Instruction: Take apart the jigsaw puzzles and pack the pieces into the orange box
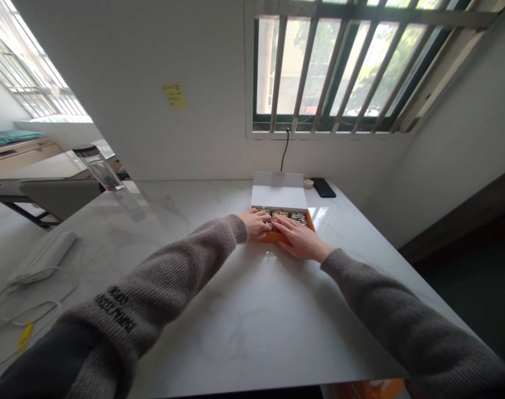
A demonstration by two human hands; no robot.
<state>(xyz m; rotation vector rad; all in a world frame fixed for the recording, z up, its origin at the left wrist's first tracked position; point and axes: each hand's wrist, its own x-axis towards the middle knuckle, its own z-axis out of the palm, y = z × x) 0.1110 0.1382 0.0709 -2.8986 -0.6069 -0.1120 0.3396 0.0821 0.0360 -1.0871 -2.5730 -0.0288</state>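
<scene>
An orange box (pixel 310 223) stands on the white marble table (pixel 244 316), its white lid (pixel 279 191) raised at the back. Inside lie several small colourful items (pixel 291 215), too small to name. My left hand (pixel 257 224) rests on the box's front left part with the fingers curled over the contents. My right hand (pixel 300 239) lies flat across the box's front edge, fingers stretched out toward the left hand. Both arms wear grey knitted sleeves.
A black phone (pixel 323 187) and a small pale object (pixel 308 183) lie behind the box near the wall. A clear water bottle (pixel 106 176) stands at the far left. A white power adapter with cables (pixel 42 257) lies on the left. A barred window is above.
</scene>
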